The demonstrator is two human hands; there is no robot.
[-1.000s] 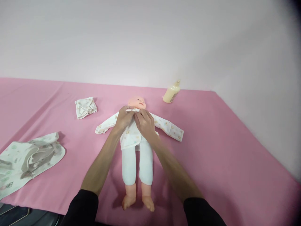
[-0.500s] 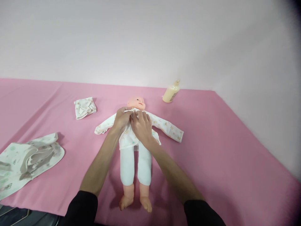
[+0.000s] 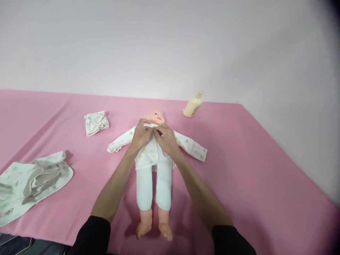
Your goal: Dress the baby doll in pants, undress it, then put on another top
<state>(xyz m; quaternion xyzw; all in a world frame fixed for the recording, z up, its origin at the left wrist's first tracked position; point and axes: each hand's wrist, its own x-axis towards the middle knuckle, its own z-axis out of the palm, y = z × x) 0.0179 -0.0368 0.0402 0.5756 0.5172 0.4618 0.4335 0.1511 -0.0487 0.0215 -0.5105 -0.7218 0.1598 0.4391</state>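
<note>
A baby doll lies on its back, head toward the wall and bare feet toward me. It wears a white printed baby shirt whose long sleeves spread out to both sides. My left hand pinches the shirt's front edge just below the doll's chin. Close against it, my right hand pinches the same front opening with thumb and forefinger. The small spot between my fingertips is hidden, so a fastener cannot be made out. Below the chest the front panels hang slightly apart.
A pink cloth covers the table, which meets a white wall at the back. A pump bottle of pale yellow liquid stands behind the doll, to the right. To the left lie a small folded printed cloth and a larger crumpled printed garment.
My right hand has turned and shifted a little right, its fingers now pinching rather than lying over the chest. My left hand has moved slightly right along the collar.
</note>
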